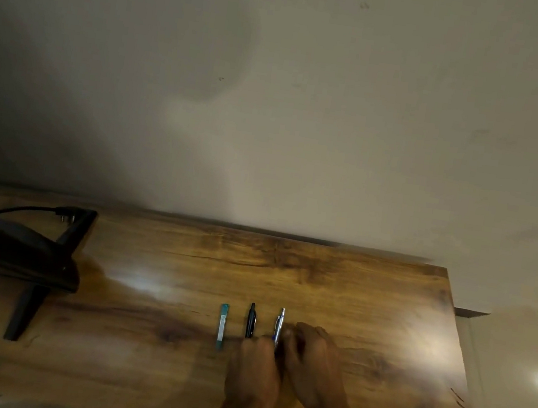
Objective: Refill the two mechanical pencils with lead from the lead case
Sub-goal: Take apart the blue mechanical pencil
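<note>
On the wooden desk (320,273), toward the 6 o'clock edge

Laid flat in a row, each running from 12 to 6 o'clock, none touching its neighbour: teal lead case (222,327) at the 9 o'clock end, black mechanical pencil (251,320) in the middle, silver-and-blue mechanical pencil (279,326) at the 3 o'clock end. Reaching in from 6 o'clock, left hand (257,364), fingertips at the near end of the silver-and-blue mechanical pencil, covering the near end of the black one. Coming from 5 o'clock, right hand (312,355), fingers curled against the 3 o'clock side of that same pencil's near half. Both hands blurred; gripping or merely touching, impossible to tell for either. Lead case lying free of both hands. Far out at 9 o'clock, black monitor stand (28,308), with a black cable and plug (66,211) behind it near 10 o'clock. Beyond the 12 o'clock edge, pale wall (275,101)
</note>
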